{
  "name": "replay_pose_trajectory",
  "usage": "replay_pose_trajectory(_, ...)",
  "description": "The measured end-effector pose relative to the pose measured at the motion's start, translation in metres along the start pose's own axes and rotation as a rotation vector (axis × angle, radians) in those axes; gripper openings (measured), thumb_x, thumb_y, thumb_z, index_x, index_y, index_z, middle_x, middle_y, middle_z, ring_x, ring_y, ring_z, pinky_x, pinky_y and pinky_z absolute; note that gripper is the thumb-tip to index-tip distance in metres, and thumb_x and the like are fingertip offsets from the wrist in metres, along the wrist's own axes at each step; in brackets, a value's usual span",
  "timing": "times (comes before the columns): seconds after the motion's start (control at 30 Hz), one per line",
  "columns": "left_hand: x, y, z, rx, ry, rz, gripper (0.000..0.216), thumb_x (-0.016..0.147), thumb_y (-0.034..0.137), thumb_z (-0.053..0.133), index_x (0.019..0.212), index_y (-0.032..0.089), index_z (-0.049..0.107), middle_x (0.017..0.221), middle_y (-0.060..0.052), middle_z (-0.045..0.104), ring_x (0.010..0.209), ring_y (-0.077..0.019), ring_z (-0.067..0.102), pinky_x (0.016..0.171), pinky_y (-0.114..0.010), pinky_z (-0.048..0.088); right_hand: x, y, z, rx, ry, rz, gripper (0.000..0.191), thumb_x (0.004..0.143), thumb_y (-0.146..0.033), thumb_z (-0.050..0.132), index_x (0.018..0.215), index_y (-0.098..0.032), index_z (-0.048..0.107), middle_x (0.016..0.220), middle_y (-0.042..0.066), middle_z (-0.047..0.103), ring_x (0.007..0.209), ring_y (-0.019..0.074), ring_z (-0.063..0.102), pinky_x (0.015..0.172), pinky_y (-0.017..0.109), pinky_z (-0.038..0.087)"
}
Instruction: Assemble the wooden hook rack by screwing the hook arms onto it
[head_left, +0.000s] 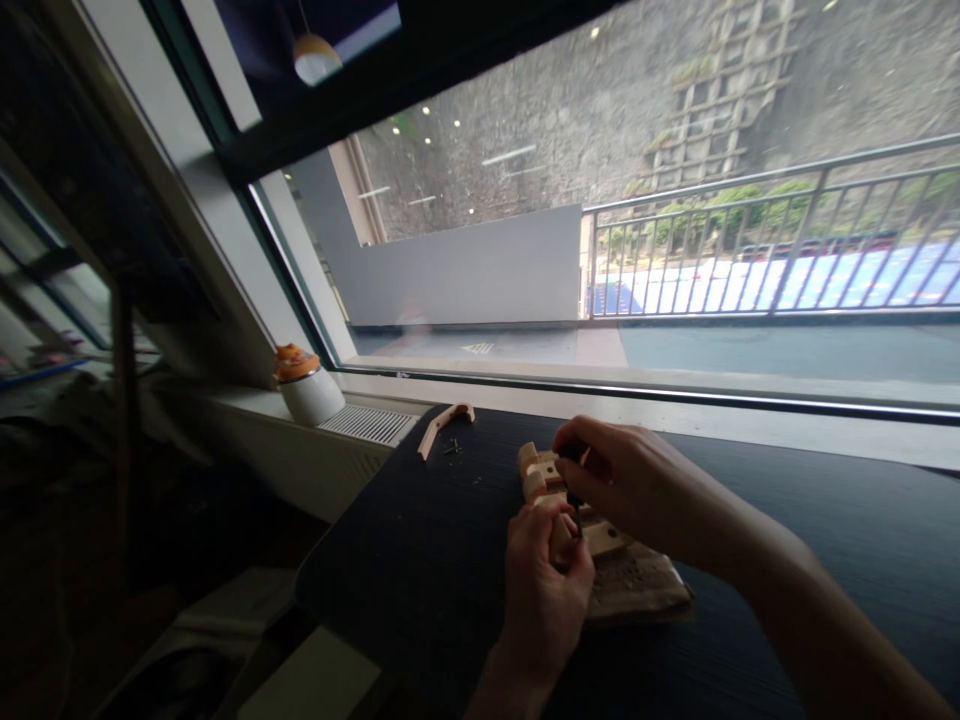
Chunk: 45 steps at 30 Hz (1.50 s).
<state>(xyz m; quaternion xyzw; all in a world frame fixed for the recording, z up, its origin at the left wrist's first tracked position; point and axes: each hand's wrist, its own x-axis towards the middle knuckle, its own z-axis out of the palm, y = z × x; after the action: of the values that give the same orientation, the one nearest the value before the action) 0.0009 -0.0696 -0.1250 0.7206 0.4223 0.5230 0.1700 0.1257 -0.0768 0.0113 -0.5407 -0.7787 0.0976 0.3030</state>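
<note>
On the dark table lies a rough wooden board with several pale wooden pieces on it, one of them a strip with a dark hole. My left hand is closed on a small pale wooden piece, thumb and fingers near its end. Above it, my right hand pinches the dark handle of what looks like a screwdriver, its thin shaft pointing down to my left fingertips. Whether the tip sits on a screw is hidden. A curved wooden piece lies apart, farther left.
Several small screws lie beside the curved piece on the black tabletop. A white pot with an orange top stands on the sill at left, next to a vent grille. A large window runs along the table's far edge.
</note>
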Motion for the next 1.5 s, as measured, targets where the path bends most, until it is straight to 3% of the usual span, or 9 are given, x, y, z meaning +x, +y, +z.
replay_pose_trajectory(0.3,0.001,0.007,-0.004,0.027,-0.011,-0.025,0.025,0.068,0.004,0.055,0.089,0.018,0.056,0.082,-0.004,0.060,0.078,-0.0184,0.059,0.072,-0.031,0.051,-0.001,-0.012,0.008,-0.101,0.004,-0.070,0.014,0.086,-0.024,0.046,0.091,-0.022,0.059,0.071,-0.002,0.063,0.057,0.0116,0.053,0.051,0.024,0.028)
replay_pose_trajectory(0.57,-0.001,-0.001,-0.002,-0.022,0.038,-0.003,0.033,0.068,0.008,0.064,0.098,0.021,0.059,0.077,-0.002,0.062,0.073,-0.0187,0.060,0.065,-0.028,0.052,-0.002,-0.029,0.016,-0.258,0.008,-0.068,0.013,0.086,-0.023,0.045,0.083,-0.022,0.057,0.073,0.000,0.063,0.054,0.0125,0.051,0.049,0.026,0.022)
replay_pose_trajectory(0.93,0.000,-0.001,0.000,-0.032,0.009,-0.012,0.035,0.069,0.002,0.055,0.097,0.024,0.056,0.085,0.001,0.060,0.080,-0.0158,0.060,0.075,-0.029,0.051,0.002,0.011,0.001,0.006,0.029,0.009,0.025,0.088,-0.028,0.043,0.104,-0.022,0.062,0.068,-0.001,0.065,0.053,0.0104,0.054,0.052,0.022,0.037)
replay_pose_trajectory(1.17,-0.001,-0.001,0.001,-0.042,0.026,0.001,0.035,0.070,0.002,0.056,0.098,0.023,0.055,0.088,0.000,0.060,0.083,-0.0164,0.059,0.078,-0.031,0.050,-0.005,0.007,-0.010,0.049,-0.046,-0.050,0.033,0.086,-0.023,0.045,0.113,-0.023,0.064,0.082,0.002,0.072,0.063,0.0115,0.062,0.060,0.021,0.044)
replay_pose_trajectory(1.5,-0.001,0.000,0.001,-0.024,0.036,0.022,0.035,0.072,0.005,0.056,0.102,0.022,0.055,0.088,-0.002,0.060,0.083,-0.0172,0.059,0.078,-0.032,0.051,-0.001,0.004,-0.005,-0.058,0.035,-0.090,0.029,0.088,-0.027,0.046,0.108,-0.022,0.066,0.095,0.006,0.070,0.071,0.0143,0.064,0.059,0.023,0.044)
